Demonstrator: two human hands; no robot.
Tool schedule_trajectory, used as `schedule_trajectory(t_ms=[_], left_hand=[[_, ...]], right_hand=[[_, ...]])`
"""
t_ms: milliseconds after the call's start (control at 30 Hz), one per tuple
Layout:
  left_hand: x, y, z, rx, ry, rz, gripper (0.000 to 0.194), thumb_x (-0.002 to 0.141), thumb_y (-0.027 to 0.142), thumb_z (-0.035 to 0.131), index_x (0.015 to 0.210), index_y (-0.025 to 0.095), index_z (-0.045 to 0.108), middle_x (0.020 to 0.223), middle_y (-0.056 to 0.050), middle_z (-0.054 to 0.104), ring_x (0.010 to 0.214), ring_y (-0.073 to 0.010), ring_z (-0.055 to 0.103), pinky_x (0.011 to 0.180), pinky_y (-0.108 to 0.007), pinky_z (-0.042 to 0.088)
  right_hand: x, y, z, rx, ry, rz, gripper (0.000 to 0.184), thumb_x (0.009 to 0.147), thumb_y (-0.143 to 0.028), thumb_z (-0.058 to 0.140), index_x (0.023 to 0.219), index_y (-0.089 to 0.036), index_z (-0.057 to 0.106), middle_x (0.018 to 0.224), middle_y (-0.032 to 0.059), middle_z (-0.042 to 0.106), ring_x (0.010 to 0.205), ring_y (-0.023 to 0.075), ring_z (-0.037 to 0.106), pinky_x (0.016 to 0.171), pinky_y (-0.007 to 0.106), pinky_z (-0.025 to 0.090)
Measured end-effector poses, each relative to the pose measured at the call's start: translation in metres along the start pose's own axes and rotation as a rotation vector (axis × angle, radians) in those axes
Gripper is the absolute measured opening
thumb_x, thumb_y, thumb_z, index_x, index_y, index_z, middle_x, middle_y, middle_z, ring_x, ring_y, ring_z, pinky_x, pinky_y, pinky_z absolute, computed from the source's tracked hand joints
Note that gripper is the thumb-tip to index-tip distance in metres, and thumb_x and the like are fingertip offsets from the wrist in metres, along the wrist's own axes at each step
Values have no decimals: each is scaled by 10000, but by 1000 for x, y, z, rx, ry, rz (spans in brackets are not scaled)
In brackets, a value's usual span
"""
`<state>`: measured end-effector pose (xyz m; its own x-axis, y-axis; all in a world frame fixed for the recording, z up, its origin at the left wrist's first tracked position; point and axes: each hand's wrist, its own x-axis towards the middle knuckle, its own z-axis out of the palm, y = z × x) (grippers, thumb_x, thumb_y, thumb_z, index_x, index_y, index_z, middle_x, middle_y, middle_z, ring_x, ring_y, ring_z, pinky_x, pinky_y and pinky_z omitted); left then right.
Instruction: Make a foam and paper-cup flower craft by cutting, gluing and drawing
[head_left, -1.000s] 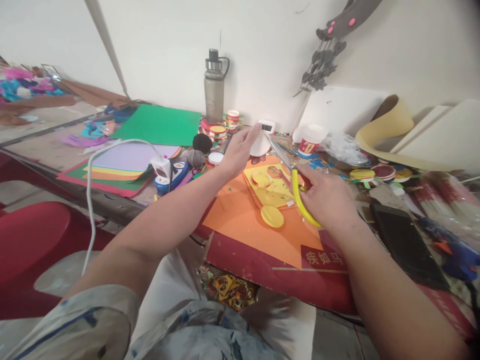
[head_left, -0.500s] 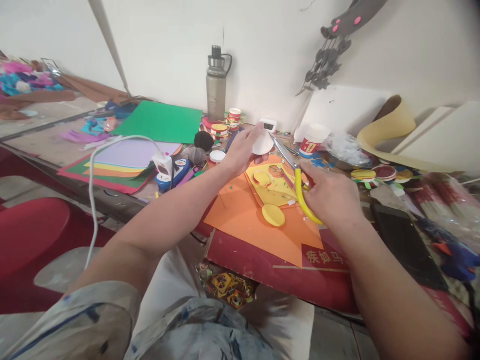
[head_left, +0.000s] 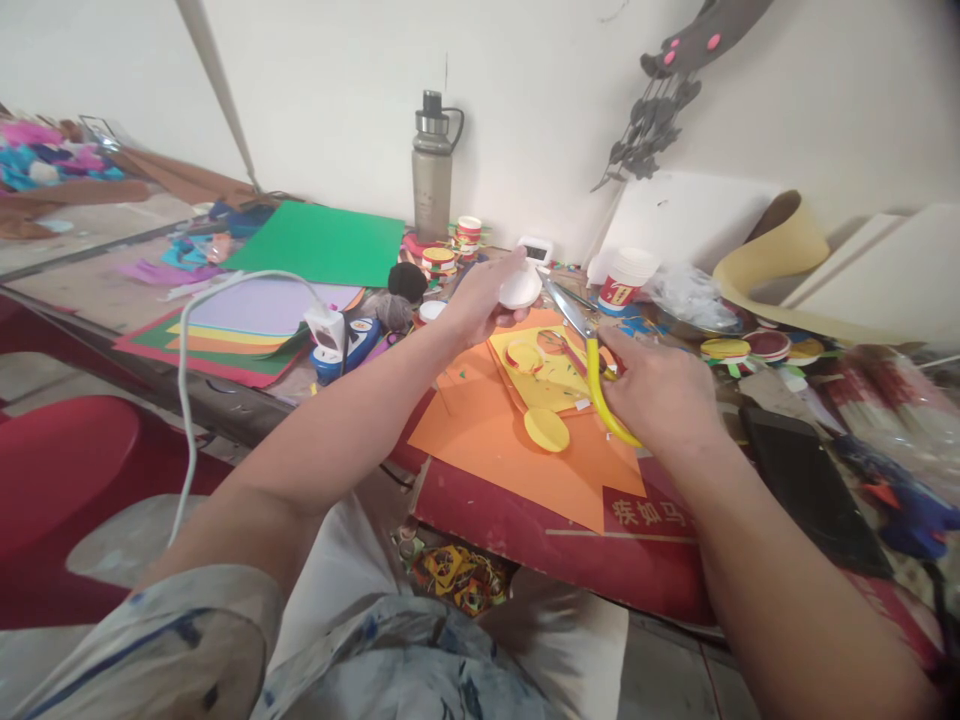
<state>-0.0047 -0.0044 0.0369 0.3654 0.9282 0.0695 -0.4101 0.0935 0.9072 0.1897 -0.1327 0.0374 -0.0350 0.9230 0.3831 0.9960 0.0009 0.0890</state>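
Pinched in my left hand (head_left: 486,302) is a small round white piece (head_left: 520,288) with a shallow rim, perhaps the bottom of a paper cup. My right hand (head_left: 652,385) is closed around the yellow handles of a pair of scissors (head_left: 592,355). Their blades point up and left, with the tips close to the white piece's right edge; whether they touch it I cannot tell. Beneath lie an orange sheet (head_left: 480,440) and a yellow sheet (head_left: 559,395) with scraps on it. A yellow paper disc (head_left: 547,430) rests near the yellow sheet's front edge.
A grey bottle (head_left: 433,180) stands by the wall. Stacked paper cups (head_left: 624,280) are behind the scissors. At the right lie a black phone (head_left: 814,490) and bagged sticks (head_left: 892,400). Coloured paper (head_left: 270,305), a blue power strip (head_left: 345,350) and a white cable (head_left: 184,400) are at left.
My left hand has tilted the white piece, so its rim shows more, and shifted it slightly left. The scissors have moved slightly left with my right hand.
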Motion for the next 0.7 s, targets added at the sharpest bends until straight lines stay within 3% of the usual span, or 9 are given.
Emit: schedule_trajectory(t_ms=[200, 433, 600, 700], left_hand=[[1, 2, -1, 26, -24, -28, 499, 1064, 615, 603, 895, 147, 636, 601, -50, 674, 387, -73, 528, 367, -187, 224], [2, -3, -3, -52, 0, 21, 422, 1068, 566, 614, 1005, 153, 673, 680, -52, 713, 508, -126, 650, 424, -201, 355], [0, -1, -2, -134, 23, 55, 335, 1078, 444, 605, 1172, 149, 734, 915, -85, 802, 788, -170, 786, 639, -233, 567], [-3, 1, 2, -191, -27, 38, 322, 1087, 386, 594, 1285, 171, 729, 1049, -100, 824, 953, -192, 812, 814, -280, 643]], right_hand=[[0, 1, 1, 5, -15, 10, 356, 975, -333, 581, 1242, -246, 799, 932, 131, 818, 734, 271, 673, 633, 333, 290], [3, 8, 4, 157, 14, -11, 396, 978, -393, 594, 1284, -244, 796, 958, 141, 814, 832, 328, 713, 692, 357, 407], [4, 13, 9, 401, 72, -21, 424, 984, -454, 585, 1299, -217, 742, 1013, 147, 810, 877, 330, 720, 730, 384, 472], [4, 12, 8, 641, 64, 19, 462, 1055, -583, 475, 1247, -217, 681, 839, 106, 748, 714, 279, 674, 661, 383, 487]])
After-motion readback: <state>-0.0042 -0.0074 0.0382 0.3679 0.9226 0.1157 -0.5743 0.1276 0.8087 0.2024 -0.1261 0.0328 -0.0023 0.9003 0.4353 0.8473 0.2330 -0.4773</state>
